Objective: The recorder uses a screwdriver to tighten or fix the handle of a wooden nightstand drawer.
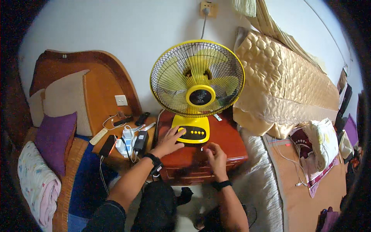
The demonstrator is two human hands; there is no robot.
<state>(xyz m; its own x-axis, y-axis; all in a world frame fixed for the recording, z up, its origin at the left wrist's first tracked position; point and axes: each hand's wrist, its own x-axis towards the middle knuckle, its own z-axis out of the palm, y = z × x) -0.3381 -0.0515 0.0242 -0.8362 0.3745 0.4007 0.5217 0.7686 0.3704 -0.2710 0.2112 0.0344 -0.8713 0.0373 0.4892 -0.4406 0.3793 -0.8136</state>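
A yellow table fan (206,135) stands upright on a reddish-brown cabinet (228,147), with its round wire guard turned toward me. On the left of its dark control panel is a yellow knob (182,131), and a row of several yellow buttons (198,132) runs to the right of it. My left hand (170,142) reaches in from the left, its fingertips closed on the knob and partly hiding it. Beside the base's front right corner, my right hand (217,159) hovers over the cabinet's front edge, fingers loosely bent, thumb apart, nothing visible in it.
Left of the cabinet, a wooden nightstand (109,145) carries a white power strip (126,140) with plugs, black adapters (141,140) and cables. Beds flank both sides; a purple pillow (56,141) lies left, a gold quilted headboard cover (278,73) right. A wall socket (208,8) holds a plug behind the fan.
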